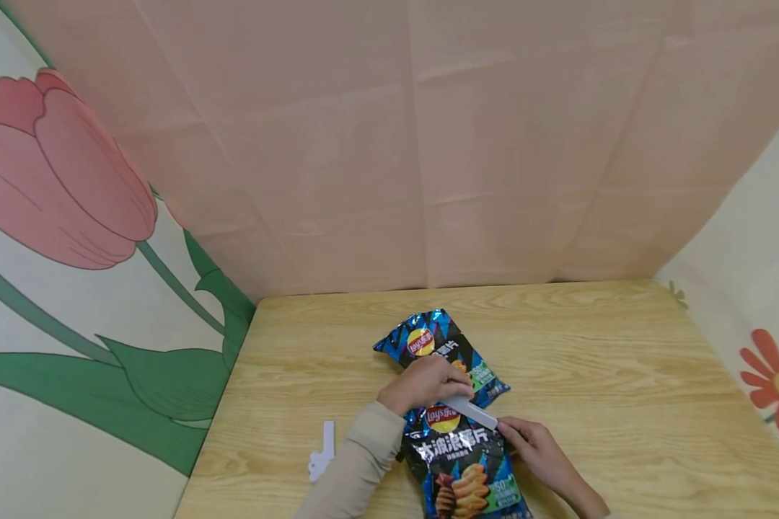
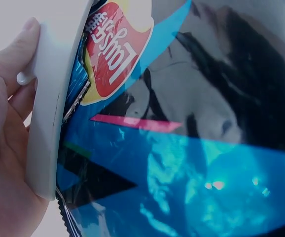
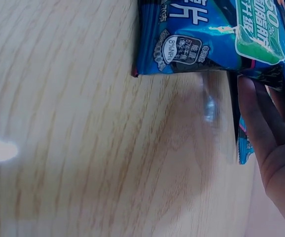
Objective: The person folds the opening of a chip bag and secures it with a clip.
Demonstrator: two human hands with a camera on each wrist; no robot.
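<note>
A white bag clip [image 1: 470, 412] lies across the upper end of the nearer black-and-blue Lay's chip bag [image 1: 457, 468]. My left hand [image 1: 423, 386] holds the clip from its left part, and the left wrist view shows thumb and fingers curled round its plastic bar [image 2: 49, 108], with the bag's top edge alongside. At the clip's right end, my right hand [image 1: 542, 455] pinches with thumb and fingers. Its fingers [image 3: 253, 111] reach behind a bag edge in the right wrist view, where the tips are hidden. A second Lay's bag [image 1: 415, 339] lies just beyond, partly covered by the left hand.
Another white clip [image 1: 324, 450] lies on the wooden table [image 1: 610, 360], left of the left sleeve [image 1: 370, 447]. Behind the table hangs a pinkish cloth [image 1: 415, 180]. Walls painted with flowers stand on both sides.
</note>
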